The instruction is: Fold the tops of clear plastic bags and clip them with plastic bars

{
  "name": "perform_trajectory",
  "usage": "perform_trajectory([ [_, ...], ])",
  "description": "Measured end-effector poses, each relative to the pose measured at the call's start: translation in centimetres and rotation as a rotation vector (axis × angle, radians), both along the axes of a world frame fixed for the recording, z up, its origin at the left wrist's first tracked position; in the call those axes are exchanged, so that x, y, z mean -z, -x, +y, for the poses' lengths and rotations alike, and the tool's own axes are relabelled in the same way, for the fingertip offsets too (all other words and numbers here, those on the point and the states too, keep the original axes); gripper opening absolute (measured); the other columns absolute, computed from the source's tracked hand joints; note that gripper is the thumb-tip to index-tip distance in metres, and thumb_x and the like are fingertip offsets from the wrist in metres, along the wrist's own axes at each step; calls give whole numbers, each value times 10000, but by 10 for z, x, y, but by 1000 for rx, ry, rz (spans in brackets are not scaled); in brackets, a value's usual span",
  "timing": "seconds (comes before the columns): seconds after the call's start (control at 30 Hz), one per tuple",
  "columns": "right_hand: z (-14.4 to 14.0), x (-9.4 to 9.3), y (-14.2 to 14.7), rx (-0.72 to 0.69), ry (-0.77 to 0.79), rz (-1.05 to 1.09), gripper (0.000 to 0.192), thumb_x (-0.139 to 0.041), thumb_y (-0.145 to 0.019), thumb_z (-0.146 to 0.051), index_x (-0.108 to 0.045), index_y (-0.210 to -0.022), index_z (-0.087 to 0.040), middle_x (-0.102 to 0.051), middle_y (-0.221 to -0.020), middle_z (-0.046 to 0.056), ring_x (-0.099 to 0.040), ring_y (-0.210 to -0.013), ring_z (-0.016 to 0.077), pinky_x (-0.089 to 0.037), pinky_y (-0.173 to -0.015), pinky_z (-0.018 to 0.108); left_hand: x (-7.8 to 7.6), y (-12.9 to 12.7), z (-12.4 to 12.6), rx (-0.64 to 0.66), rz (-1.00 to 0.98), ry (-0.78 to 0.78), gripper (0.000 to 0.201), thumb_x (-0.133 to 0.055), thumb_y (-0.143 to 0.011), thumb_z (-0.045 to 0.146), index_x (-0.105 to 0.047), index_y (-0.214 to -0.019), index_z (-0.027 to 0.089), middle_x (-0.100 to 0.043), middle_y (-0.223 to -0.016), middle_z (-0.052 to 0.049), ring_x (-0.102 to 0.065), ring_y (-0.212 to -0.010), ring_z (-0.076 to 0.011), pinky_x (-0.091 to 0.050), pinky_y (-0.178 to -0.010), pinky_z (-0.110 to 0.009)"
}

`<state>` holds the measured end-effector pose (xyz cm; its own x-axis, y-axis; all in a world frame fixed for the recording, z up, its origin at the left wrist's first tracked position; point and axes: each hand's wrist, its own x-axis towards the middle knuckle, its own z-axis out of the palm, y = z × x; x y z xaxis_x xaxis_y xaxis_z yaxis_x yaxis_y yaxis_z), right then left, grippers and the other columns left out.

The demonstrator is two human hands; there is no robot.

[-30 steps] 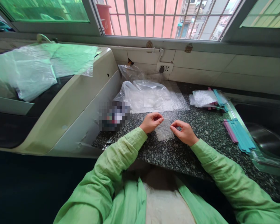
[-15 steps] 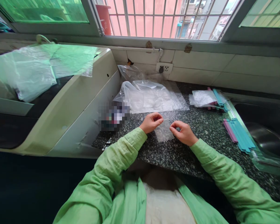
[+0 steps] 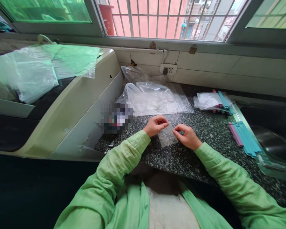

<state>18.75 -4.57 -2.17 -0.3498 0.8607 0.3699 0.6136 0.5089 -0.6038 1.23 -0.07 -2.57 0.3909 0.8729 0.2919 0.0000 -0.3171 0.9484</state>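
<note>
- Far left: pale appliance (image 3: 105,65), with loose plastic sheets (image 3: 35,76) across its top.
- Next, on the left end of the tabletop (image 3: 216,136): an item masked by pixelation (image 3: 116,119), identity not readable. Small shiny bits (image 3: 109,147) lie just on its near side, too small to name.
- Centre-left, far: large clear bags (image 3: 157,98), heaped and creased, lying toward the wall.
- Centre, left hand (image 3: 155,126): thumb and index brought together in a pinch, apparently on the far left corner of the small clear bag (image 3: 166,137); the other fingers curl behind.
- Centre, between the hands: the small clear bag, transparent, over the near part of the tabletop. Whether its near end rests on the stone or hangs just above cannot be told.
- Step in hand (judged): two-handed fingertip handling of this one bag, left side anchored, right fingers at the opposite edge.
- Centre-right, right hand (image 3: 187,136): thumb and index bent into a nearly closed ring, tips at the bag's right edge. Cannot tell whether film is caught between them.
- Next move (judged): calls for a light, exact fingertip grip on the right edge, with the left pinch kept steady; film this thin could slip or crease.
- Right, far: small packets (image 3: 208,100) piled with pink and teal pieces.
- Right, nearer: teal strips (image 3: 248,140) side by side with a pink strip (image 3: 235,134), beside the sink (image 3: 273,143) at far right.
</note>
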Motion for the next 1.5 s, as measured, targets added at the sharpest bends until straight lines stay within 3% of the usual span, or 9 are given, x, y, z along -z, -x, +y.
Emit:
perform_trajectory([
  [0.27, 0, 0, 0, 4, -21, 1, 137, -481, -765, -226, -507, -636, -190, -554, -615, 14, -504, -608, 129, -404, -595, 262, -2, -2, -1, -1, -23, 99, 272, -651, -612, 364, -556, -619, 109, -473, -596, 18, -403, -560, -60, -344, -545, -211],
  [0.47, 1, -2, -4, 94, -55, 58, 144, -481, -770, -241, -507, -638, -191, -546, -613, 13, -506, -613, 131, -410, -601, 266, -6, 0, -1, -38, -43, 196, 335, -657, -587, 425, -541, -636, 115, -497, -577, 29, -422, -563, -59, -359, -565, -208],
  [0.83, 1, 0, -4, 98, -52, 71, 139, -488, -768, -241, -513, -641, -189, -546, -613, 10, -516, -612, 130, -416, -602, 262, -8, 1, -1, -80, -81, 135, 308, -640, -600, 407, -528, -571, 122, -465, -552, 28, -401, -552, -62, -346, -548, -212],
  [0.97, 1, -2, -5, 76, -18, 71, 124, -501, -756, -246, -529, -651, -187, -561, -623, 11, -529, -619, 132, -424, -605, 261, -9, 3, -1, -33, -57, 139, 301, -636, -603, 398, -528, -585, 117, -459, -553, 30, -393, -550, -61, -331, -540, -211],
  [1.2, 0, -5, -5, 100, 19, 116, 126, -525, -744, -275, -550, -672, -174, -577, -637, 16, -539, -616, 129, -431, -605, 253, -7, 1, -4, 185, 68, 236, 316, -647, -590, 397, -525, -604, 106, -409, -517, 53, -344, -503, -44, -277, -500, -203],
  [1.5, 1, -7, -8, 169, -12, 176, 150, -513, -751, -264, -541, -639, -169, -556, -605, 0, -516, -589, 110, -421, -586, 235, -6, 0, -4, 168, 18, 277, 344, -657, -580, 418, -532, -606, 98, -441, -548, 39, -359, -530, -46, -290, -521, -202],
])
